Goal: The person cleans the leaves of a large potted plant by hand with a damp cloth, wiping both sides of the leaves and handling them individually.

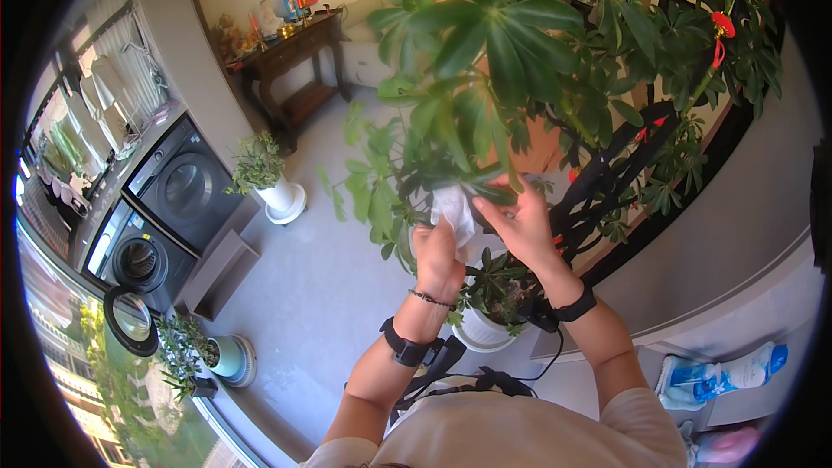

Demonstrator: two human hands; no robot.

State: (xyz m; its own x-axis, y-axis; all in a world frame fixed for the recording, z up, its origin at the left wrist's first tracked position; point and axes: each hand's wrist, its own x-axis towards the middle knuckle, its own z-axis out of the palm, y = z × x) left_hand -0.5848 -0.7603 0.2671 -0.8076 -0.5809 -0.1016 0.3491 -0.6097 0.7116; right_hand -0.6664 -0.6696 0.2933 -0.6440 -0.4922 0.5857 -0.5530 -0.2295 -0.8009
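A tall green potted plant (511, 43) with broad leaflets fills the upper middle and right, its dark stems above a white pot (477, 329). My left hand (436, 253) is closed on a crumpled white tissue (451, 206), held up against the lower leaves. Just to its right, my right hand (520, 221) has thumb and fingers closed on a green leaf (481, 189) beside the tissue. Small red ornaments (724, 26) hang among the branches.
Two dark front-loading machines (184, 180), the lower one's door open, stand left beside smaller potted plants (260, 165). A wooden console (290, 48) with ornaments is at the back, a window (104, 364) at lower left, blue-and-white bottles (715, 373) at lower right.
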